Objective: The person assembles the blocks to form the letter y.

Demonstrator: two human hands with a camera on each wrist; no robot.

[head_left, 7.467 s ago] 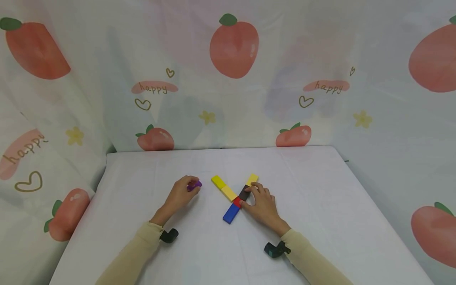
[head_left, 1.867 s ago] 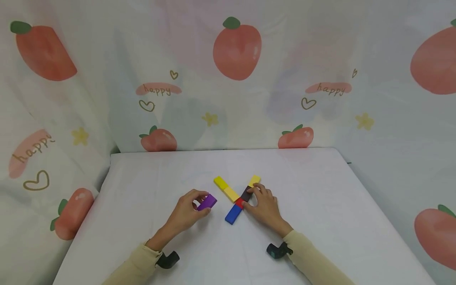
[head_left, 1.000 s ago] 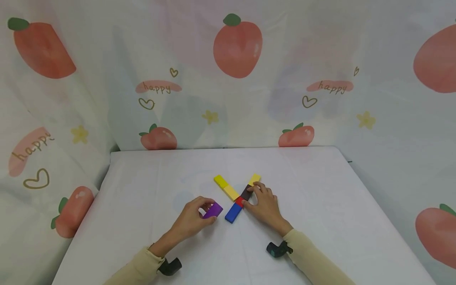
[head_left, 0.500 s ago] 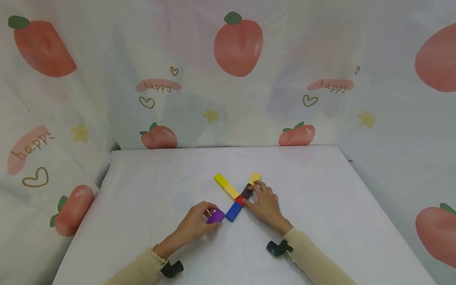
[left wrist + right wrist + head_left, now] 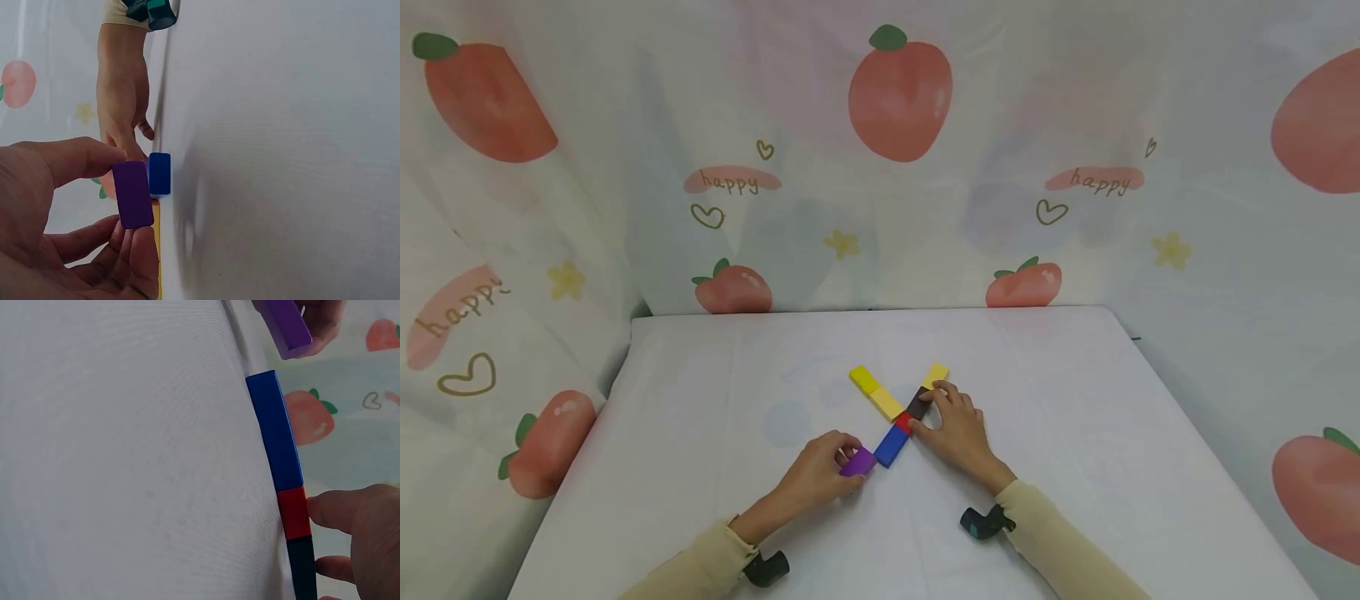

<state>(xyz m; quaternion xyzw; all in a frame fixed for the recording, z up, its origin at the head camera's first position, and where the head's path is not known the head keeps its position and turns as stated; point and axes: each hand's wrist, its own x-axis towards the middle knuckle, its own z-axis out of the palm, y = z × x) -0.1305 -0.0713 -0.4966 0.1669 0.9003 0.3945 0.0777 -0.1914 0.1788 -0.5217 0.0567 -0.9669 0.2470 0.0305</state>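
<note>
My left hand (image 5: pixel 816 468) pinches a purple block (image 5: pixel 134 195) between thumb and fingers. In the head view the block's corner sits right at the near end of a blue block (image 5: pixel 892 447), and the right wrist view has it above the tablecloth. Fingertips of my right hand (image 5: pixel 961 429) rest on a slanting row: the thumb touches a small red block (image 5: pixel 294 512), and a finger touches a black block (image 5: pixel 302 567). Beyond the black block lies a pale yellow block (image 5: pixel 936 374), partly hidden by fingers.
Two yellow pieces form the other arm: a bright yellow block (image 5: pixel 864 379) and a paler yellow block (image 5: pixel 887 403) that meets the row near the red block. Everything lies on a white-covered table (image 5: pixel 1052 375). A fruit-print curtain (image 5: pixel 880 217) stands behind and beside it.
My left hand has brought the purple block right and nearer to me, from beside the yellow arm to the blue block's near end. The right hand keeps its place on the row.
</note>
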